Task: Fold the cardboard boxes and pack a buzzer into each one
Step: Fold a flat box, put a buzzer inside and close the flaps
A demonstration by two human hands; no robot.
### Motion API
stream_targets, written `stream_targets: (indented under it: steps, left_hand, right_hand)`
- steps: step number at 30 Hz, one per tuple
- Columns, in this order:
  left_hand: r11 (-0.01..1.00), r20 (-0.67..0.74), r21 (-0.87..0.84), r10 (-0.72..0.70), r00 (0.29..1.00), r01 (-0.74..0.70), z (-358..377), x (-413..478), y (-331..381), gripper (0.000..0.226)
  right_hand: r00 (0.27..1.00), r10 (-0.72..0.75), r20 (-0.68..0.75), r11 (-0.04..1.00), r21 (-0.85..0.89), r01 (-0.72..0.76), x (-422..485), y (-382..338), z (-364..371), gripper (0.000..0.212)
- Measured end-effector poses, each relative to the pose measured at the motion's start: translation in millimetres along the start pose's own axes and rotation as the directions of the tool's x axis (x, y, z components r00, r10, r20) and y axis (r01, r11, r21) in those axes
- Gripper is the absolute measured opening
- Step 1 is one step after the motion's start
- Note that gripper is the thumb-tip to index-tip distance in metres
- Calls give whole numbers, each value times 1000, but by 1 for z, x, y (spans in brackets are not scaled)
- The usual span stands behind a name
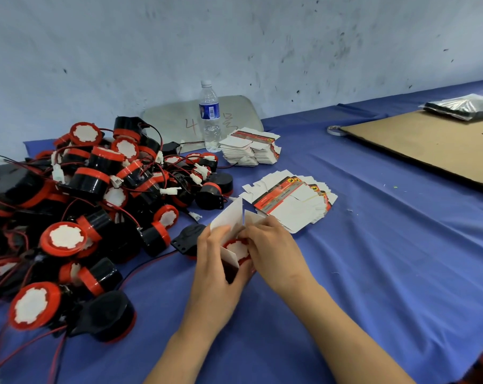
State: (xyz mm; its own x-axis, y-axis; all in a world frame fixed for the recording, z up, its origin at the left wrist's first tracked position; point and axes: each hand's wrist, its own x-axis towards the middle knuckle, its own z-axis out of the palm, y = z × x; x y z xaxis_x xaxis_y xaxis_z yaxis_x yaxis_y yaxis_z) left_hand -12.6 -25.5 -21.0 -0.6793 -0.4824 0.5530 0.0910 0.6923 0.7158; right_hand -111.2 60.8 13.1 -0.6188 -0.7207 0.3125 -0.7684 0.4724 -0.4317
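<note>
The left hand (215,261) holds a half-folded cardboard box (230,217) just above the desk (373,259), near the middle of its front edge. Its grip is curled round the box's side, thumb against the near wall. A buzzer (238,249) sits inside the box, red rim and white face up, with the top flaps standing open above it. The right hand (273,250) meets the box from the other side, and its grip is pinched on a flap beside the buzzer.

A large pile of buzzers (96,203), black and red with trailing wires, covers the desk's left side. Just beyond the hands lies a fanned stack of flat boxes (292,200), and a second stack of flat boxes (251,151) lies nearer the far edge. A water bottle (210,115) stands upright at the far edge, in front of a grey panel (234,112) that leans on the wall. A cardboard sheet (428,145) lies toward the far right corner, with a tape roll (335,130) at its left end and a plastic-wrapped packet (461,106) on it.
</note>
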Motion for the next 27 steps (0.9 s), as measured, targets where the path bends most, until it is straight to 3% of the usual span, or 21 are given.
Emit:
stream_targets:
  steps: [5,7,10,14,17,20,27]
  left_hand:
    - [981,-58,192,39,998,-28,-2,0,8,57]
    - [919,-130,392,15,991,37,-2,-1,16,51]
    - [816,-93,578,54,994,9,-2,-4,24,48]
    - [792,34,601,-155,987,104,0,-12,35,56]
    - [685,131,723,-255,958,84,2,-15,36,66]
    - [655,201,751,-349,915,85,3,-15,39,74]
    - [593,233,802,-418,878,70,12,-17,34,82]
  right_hand:
    - [998,-18,65,991,-133,26,-1,-1,0,36]
    - [996,-12,87,981,-190,28,-2,-3,3,34]
    - [996,-26,85,975,-219,44,-3,-6,7,32]
    - [994,-45,101,971,-229,67,-3,-5,8,34]
    - [991,-54,122,971,-225,81,-3,-4,7,36]
    - [989,-27,142,985,-164,50,-3,-5,5,37]
    - [997,-2,73,996,-87,8,-2,-9,3,14]
